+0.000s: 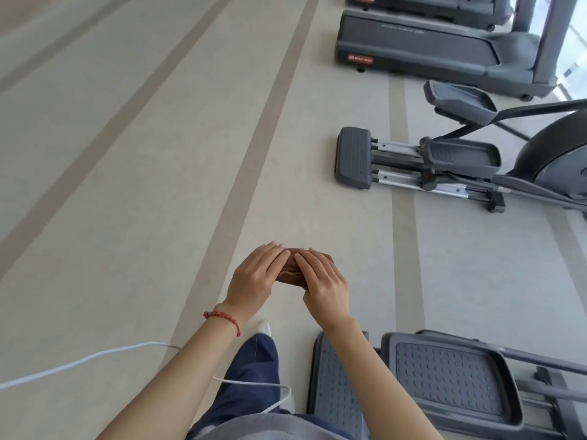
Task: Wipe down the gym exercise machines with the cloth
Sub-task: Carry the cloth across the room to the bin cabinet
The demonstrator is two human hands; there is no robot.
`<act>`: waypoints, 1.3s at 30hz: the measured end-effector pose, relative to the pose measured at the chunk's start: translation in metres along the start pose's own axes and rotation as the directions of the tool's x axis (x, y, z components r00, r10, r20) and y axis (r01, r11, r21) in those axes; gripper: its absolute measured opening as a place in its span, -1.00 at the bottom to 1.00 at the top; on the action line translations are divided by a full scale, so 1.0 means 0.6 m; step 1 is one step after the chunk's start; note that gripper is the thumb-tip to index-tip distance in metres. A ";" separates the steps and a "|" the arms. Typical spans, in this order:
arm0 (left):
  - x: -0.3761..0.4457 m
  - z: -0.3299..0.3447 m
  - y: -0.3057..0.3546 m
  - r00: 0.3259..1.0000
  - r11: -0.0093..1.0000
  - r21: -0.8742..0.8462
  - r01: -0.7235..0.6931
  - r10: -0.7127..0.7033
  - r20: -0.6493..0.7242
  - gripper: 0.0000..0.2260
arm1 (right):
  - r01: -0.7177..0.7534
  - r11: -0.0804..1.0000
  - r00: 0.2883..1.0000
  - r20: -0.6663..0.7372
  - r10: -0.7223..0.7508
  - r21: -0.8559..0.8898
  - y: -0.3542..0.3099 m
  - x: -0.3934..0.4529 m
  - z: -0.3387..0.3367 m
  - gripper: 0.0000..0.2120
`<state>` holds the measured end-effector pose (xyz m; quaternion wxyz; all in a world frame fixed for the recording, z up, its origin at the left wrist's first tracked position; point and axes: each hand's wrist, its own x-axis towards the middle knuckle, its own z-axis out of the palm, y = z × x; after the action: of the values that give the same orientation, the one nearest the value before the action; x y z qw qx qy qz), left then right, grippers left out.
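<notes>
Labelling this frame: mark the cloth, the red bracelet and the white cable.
cloth [290,274]: head view, folded brown edge showing between the hands.
red bracelet [222,316]: head view, beads on the left wrist.
white cable [79,363]: head view, stretch left of the forearm.

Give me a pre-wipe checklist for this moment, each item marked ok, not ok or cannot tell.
1. Cloth in hand: ok. The brown cloth sits folded between the left hand and the right hand.
2. Two-handed grip on it: ok, fingers of both hands lie over its top.
3. Cloth touching a machine: not ok, it is held above the floor.
4. Machine nearby: ok. The nearest elliptical is at lower right, beside the person's leg.
5. White cable out of the way: cannot tell, it trails across the left forearm and the leg.
6. Cloth damp: cannot tell.
</notes>
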<state>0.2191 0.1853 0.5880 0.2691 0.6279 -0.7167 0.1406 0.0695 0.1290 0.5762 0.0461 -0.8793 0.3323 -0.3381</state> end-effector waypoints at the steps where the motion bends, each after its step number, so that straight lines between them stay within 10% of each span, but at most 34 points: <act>1: 0.015 0.010 -0.018 1.000 1.000 -0.002 -0.004 0.004 -0.016 -0.63 | 0.004 1.000 1.000 -0.002 -0.004 0.001 0.007 0.020 0.011 -0.61; 23: 0.229 0.108 -0.286 0.978 0.971 0.145 0.191 -0.175 -0.116 -0.67 | 0.192 0.972 0.981 0.013 -0.196 0.137 0.120 0.370 0.209 -0.56; 39: 0.265 0.120 -0.318 0.803 0.728 0.345 0.593 -0.499 -0.327 -0.54 | 0.531 0.731 0.809 0.001 -0.588 0.429 0.150 0.526 0.317 -0.61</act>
<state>0.3797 -0.0173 0.5924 0.2276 0.8360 -0.4164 0.2756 0.3124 -0.1625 0.5806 0.1471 -0.9295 -0.0305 -0.3367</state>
